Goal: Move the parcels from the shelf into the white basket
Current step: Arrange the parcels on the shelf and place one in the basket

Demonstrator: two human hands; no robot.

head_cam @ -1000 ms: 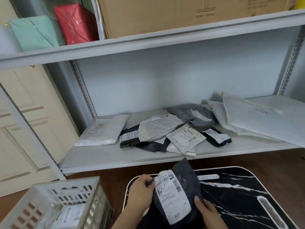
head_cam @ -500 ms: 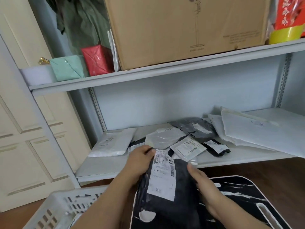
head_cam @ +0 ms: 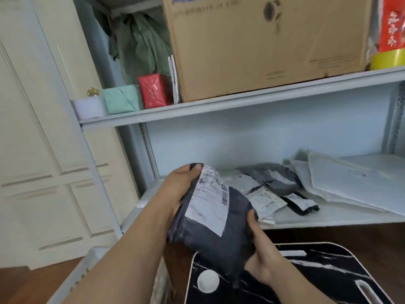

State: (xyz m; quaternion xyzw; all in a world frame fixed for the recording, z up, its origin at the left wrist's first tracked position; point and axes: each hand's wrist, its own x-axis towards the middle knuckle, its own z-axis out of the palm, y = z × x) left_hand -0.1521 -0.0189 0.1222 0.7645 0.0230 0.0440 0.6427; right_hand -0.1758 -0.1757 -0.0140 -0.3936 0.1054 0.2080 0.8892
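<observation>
We are gripping 1 dark parcel (head_cam: 215,218) with our left hand (head_cam: 182,185) and right hand (head_cam: 260,260) near the white basket (head_cam: 87,266), while several parcels (head_cam: 271,178) are waiting on the shelf (head_cam: 328,216).

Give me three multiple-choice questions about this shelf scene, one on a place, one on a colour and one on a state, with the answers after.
1. Where does the red foil-wrapped box stand?
A. lower shelf
B. upper shelf, left of the large brown cardboard box
C. floor

2. What colour is the soft plastic parcel being held?
A. dark grey with a white label
B. red
C. green

3. How is that parcel held?
A. left hand alone
B. lying untouched
C. left hand and right hand both gripping it

Answers: B, it sits on the upper board beside the carton; A, dark wrap, white label; C, fingers of both hands curl round its edges.
</observation>
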